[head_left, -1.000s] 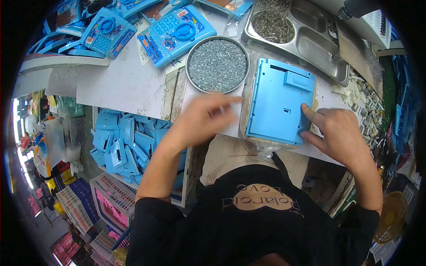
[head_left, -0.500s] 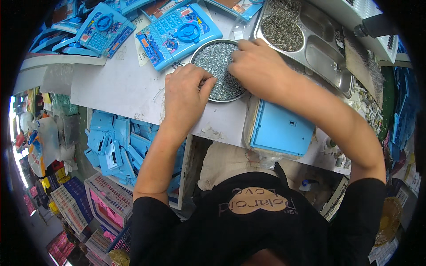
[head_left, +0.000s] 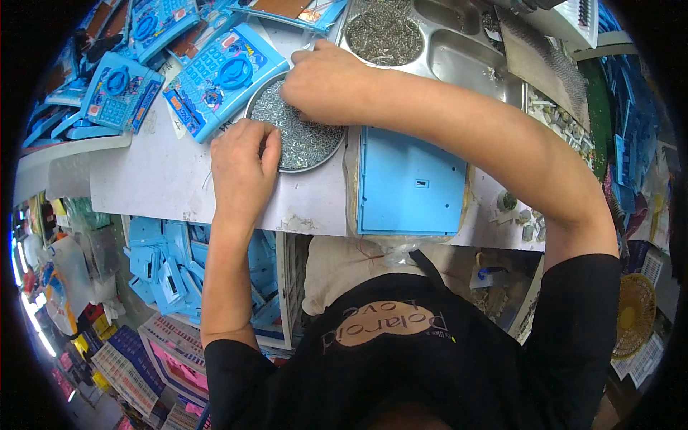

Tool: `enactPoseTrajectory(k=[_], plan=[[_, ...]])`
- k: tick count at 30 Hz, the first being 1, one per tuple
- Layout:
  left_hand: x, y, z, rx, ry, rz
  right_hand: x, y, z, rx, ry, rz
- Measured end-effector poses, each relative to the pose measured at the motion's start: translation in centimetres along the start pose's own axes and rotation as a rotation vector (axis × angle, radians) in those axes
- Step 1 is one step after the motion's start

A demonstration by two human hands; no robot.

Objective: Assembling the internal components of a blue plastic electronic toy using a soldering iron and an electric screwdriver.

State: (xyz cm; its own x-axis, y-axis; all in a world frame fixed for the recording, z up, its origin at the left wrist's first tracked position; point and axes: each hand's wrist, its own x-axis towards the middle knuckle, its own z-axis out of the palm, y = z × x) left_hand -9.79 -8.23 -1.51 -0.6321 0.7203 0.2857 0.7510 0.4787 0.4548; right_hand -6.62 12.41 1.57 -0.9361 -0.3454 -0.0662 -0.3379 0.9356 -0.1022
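A round metal dish [head_left: 312, 169] full of small silvery screws [head_left: 304, 143] stands on the white tabletop. My right hand [head_left: 326, 82] is over the far right part of the dish, fingers curled in and mostly hidden under it; whatever it holds does not show. At the dish's left rim is my left hand [head_left: 245, 158], fingers bent and thumb drawn in against them; nothing can be made out between them. Just beyond lies a light-blue toy panel [head_left: 226, 79] with printed keys and a raised round dial.
A plain blue panel [head_left: 412, 183] lies on a stack at the table's front. Behind it stands a steel compartment tray [head_left: 469, 64] with more screws. More toy panels [head_left: 118, 93] pile up at far left. A crate of blue parts [head_left: 168, 265] sits below the table edge.
The view has swung, so the table appears farther left. Against the dish, my right hand has moved left and farther away; my left thumb has drawn back from over the screws.
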Motion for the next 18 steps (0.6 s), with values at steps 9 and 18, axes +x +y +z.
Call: enactPoseTrajectory(k=[9,18], plan=[[-0.6,1.1,-1.7,-0.079,-0.016,-0.137,1.7,-0.5,1.8,0.024,0.108,-0.044],[0.6,6.4,-0.5,-0.433,-0.178,-0.024,1.2,1.8,0.2,0.055,0.163,0.021]])
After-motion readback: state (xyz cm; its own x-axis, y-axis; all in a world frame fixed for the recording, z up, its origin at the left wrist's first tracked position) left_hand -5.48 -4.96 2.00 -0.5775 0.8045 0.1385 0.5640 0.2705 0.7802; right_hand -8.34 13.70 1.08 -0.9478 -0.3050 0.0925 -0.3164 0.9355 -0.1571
